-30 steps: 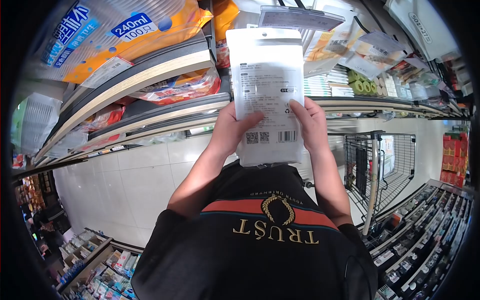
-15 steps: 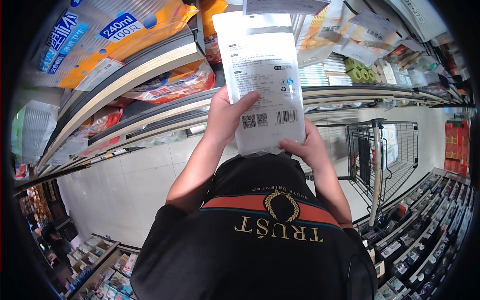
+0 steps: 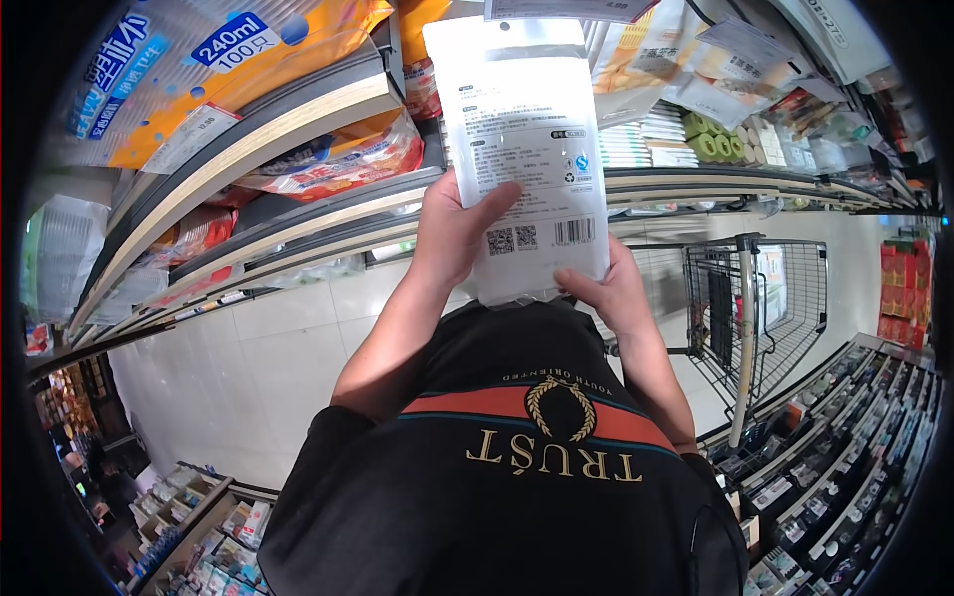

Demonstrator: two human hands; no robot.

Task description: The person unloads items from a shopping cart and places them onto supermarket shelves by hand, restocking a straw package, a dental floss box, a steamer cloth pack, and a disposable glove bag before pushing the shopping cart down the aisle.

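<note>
A white flat plastic package [image 3: 527, 129] is held upright in front of me. Its printed back faces me, with small text, two QR codes and a barcode low down; a hang hole shows at its top. My left hand [image 3: 452, 223] is closed on its left edge, thumb pressed across the print. Lower down, my right hand [image 3: 608, 283] grips the bottom right corner with the thumb on the face. The fingers behind the package are hidden. What is inside cannot be made out.
Shelves with wooden-look edges [image 3: 298, 99] run across the front, carrying a bag of plastic cups [image 3: 199, 60] at left and packaged goods [image 3: 661, 60] at right. A wire shopping cart [image 3: 785, 298] stands on the right. Display racks [image 3: 865, 467] line the lower right.
The package stays in both hands and has shifted very slightly to the right. My view has moved a little; the grip looks the same.
</note>
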